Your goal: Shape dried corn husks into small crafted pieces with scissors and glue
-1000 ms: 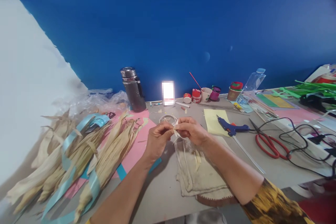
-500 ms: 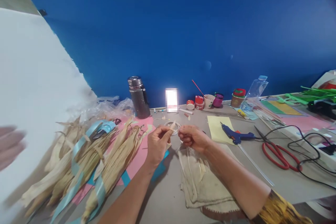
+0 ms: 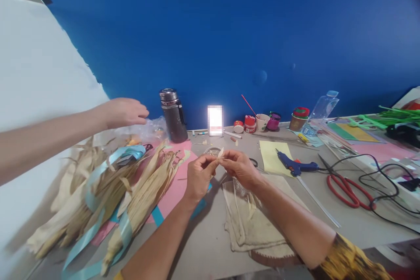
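Observation:
My left hand (image 3: 201,174) and my right hand (image 3: 241,169) meet above the middle of the table, fingertips pinched together. Between them they hold a small pale strip of corn husk (image 3: 221,153), whose pointed tip sticks up. Just behind the fingers lies a thin pale ring-like coil (image 3: 212,151), partly hidden. A folded beige cloth (image 3: 259,223) lies beneath my right forearm, with husk scraps (image 3: 252,205) on it. To the left, bundles of dried corn husks (image 3: 144,192) lie with a light blue ribbon (image 3: 92,192) across them.
Another person's hand (image 3: 126,111) reaches in from the left over a clear plastic bag (image 3: 154,129). A dark flask (image 3: 174,118) stands behind. At right lie a blue glue gun (image 3: 295,164), red-handled scissors (image 3: 348,190) and black cables (image 3: 377,168). Paint pots (image 3: 250,124) line the back.
My right hand has come in to the left and its fingertips now meet the husk strip. The other person's hand has moved from the left edge in over the plastic bag.

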The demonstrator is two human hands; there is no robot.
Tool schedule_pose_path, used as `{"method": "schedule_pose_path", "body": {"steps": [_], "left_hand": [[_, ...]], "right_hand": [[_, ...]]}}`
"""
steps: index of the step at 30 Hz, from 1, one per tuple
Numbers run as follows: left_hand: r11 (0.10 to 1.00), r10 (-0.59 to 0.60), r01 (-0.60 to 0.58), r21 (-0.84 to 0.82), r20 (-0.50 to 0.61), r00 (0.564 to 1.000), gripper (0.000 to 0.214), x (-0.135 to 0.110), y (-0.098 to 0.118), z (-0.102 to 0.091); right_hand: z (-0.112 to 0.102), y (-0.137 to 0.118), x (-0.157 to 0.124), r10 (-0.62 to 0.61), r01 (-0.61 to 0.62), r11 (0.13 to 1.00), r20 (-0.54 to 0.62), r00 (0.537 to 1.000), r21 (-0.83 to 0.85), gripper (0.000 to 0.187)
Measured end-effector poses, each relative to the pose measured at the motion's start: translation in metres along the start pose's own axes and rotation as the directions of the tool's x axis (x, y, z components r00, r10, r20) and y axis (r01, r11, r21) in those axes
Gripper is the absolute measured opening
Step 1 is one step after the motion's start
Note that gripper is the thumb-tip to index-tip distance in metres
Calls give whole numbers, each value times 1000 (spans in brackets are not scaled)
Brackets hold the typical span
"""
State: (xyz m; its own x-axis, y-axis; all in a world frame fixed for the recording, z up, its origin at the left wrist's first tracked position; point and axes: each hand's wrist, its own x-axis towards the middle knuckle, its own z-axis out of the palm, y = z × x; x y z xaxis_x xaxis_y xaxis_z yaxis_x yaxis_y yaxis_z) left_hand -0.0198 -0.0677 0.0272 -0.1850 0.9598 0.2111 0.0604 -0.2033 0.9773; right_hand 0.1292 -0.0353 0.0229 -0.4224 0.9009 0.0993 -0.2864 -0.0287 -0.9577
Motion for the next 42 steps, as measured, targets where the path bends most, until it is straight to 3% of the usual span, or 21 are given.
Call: {"method": "schedule_pose_path", "body": {"steps": [7, 11, 14, 17, 23, 30, 35, 42], "left_hand": [[998, -28, 30, -46, 50, 998, 29, 0, -2, -1], [982, -78, 96, -161, 110, 991, 26, 2, -8, -2], [964, -111, 133, -229, 106, 988, 28, 3, -10, -2], [974, -106, 120, -192, 82, 991, 26, 2, -6, -1], [997, -39, 42, -64, 42, 998, 20, -1, 1, 0], [996, -13, 14, -84, 10, 1000, 21, 0, -8, -1], [999, -15, 14, -47, -15, 1000, 21, -2, -7, 2], [996, 63, -61, 63, -35, 997, 18, -4, -9, 1]], "right_hand": [[-1, 5, 1, -47, 48, 999, -53, 997, 5, 28], [-1, 4, 2, -37, 39, 999, -103, 994, 23, 29], [-2, 4, 3, -18, 26, 997, -121, 993, 69, 29], [-1, 5, 3, -12, 20, 998, -124, 992, 64, 29], [1, 4, 2, -62, 54, 996, -139, 988, -67, 29], [8, -5, -1, -100, 74, 983, -149, 984, -171, 25], [7, -1, 0, -232, 165, 926, -167, 958, -339, 17], [6, 0, 0, -320, 181, 839, -196, 927, -513, 11]]}}
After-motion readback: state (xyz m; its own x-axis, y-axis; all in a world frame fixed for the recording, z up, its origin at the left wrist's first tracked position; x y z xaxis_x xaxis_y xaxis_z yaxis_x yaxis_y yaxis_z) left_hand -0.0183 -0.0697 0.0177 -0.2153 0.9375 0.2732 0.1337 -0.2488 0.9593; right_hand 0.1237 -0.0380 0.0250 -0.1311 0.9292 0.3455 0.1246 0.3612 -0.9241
